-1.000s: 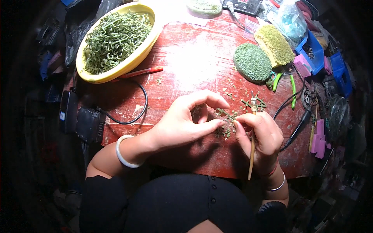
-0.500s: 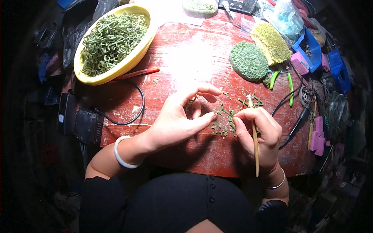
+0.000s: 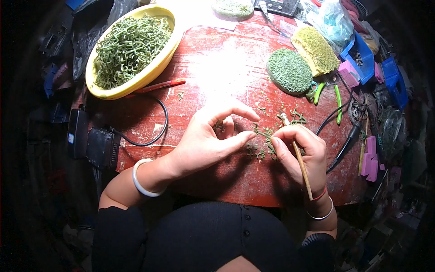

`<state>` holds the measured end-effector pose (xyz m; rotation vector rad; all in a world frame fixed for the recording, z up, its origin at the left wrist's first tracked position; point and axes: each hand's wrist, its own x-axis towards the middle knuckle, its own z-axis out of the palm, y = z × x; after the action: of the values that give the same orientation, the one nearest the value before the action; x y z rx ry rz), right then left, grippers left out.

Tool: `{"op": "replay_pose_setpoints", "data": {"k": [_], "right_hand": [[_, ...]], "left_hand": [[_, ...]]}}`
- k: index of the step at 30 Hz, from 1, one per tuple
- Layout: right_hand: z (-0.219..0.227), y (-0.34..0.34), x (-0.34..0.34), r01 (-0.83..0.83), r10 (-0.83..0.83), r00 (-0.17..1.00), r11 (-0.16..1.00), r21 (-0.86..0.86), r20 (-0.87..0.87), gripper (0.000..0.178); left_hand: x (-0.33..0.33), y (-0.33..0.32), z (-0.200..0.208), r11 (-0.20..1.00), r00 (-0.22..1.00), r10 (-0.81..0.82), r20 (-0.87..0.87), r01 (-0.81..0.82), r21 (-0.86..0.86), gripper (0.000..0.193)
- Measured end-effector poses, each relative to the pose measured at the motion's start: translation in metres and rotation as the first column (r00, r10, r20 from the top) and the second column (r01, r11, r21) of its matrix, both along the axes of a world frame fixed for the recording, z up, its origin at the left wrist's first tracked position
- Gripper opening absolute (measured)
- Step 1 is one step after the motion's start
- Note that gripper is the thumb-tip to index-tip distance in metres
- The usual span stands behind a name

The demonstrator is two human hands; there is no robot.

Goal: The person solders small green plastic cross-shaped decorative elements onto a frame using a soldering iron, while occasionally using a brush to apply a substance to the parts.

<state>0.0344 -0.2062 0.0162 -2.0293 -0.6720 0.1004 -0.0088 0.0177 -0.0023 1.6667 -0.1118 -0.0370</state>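
Note:
My left hand hovers over the near middle of the red table, its thumb and index finger apart. Its other fingers curl around a few small green twisted pieces, partly hidden. Held in my right hand is a thin wooden stick with a pale tip, slanting back toward my wrist. A branched green sprig reaches from my right thumb and index fingertips toward my left thumb; whether it is pinched I cannot tell. Loose green scraps lie beneath and between my hands.
A yellow basin heaped with curly green pieces stands far left, near a red pen and a black device with a cable. Right are green textured pads, green-handled pliers, blue bins and pink blocks.
The stick in my right hand has tilted, its pale tip moving left and its lower end right toward my wrist. My left hand has barely moved.

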Motion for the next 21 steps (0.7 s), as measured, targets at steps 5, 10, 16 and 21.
{"op": "replay_pose_setpoints", "data": {"k": [5,10,16,21], "right_hand": [[0.0,0.0005,0.0003,-0.011,0.011,1.0,1.0,0.002,0.004,0.008],[0.0002,0.0001,0.0003,-0.026,0.026,1.0,1.0,0.008,-0.012,0.007],[0.0024,-0.0002,-0.0002,-0.047,0.047,0.999,0.999,-0.009,-0.008,0.008],[0.0014,0.0001,-0.0004,-0.062,0.062,0.998,0.998,-0.008,0.002,0.008]], "left_hand": [[0.0019,-0.0005,-0.0015,0.998,0.995,0.008,0.095,-0.013,0.055,0.025],[0.0042,0.0,-0.0058,0.997,0.985,-0.019,0.173,0.007,0.071,0.024],[0.0023,0.0009,-0.0002,0.995,0.995,-0.072,0.064,0.068,0.071,0.024],[0.0036,0.0009,-0.0028,0.994,0.989,-0.084,0.123,0.074,0.086,0.023]]}}
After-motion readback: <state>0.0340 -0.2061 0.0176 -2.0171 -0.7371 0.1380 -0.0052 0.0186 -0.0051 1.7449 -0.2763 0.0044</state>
